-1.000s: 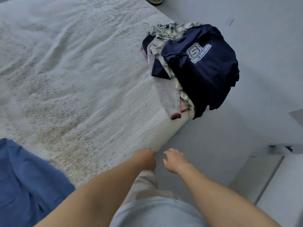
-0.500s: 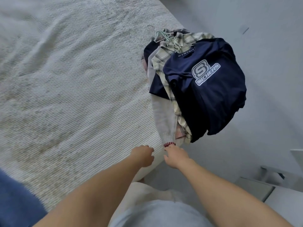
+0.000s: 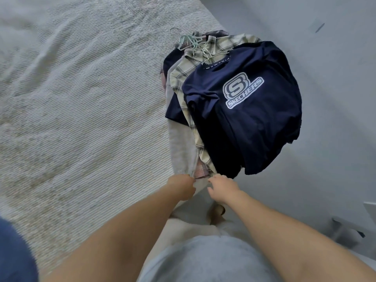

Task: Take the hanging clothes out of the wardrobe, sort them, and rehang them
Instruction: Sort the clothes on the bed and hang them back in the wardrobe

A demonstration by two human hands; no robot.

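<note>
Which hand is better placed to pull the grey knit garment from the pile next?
Left. The left hand is already at the grey knit garment's cuff on the bed. The right hand sits beside the plaid shirt and navy T-shirt hems.

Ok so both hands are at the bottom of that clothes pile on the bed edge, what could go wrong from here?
1. The navy shirt on top overhangs the bed; tugging the hems could pull the pile to the floor.
2. The hangers lie bunched at the far end and may tangle when one garment is pulled.
3. The left hand and right hand meet several layered hems, including the plaid shirt, and might grab the wrong one.
</note>
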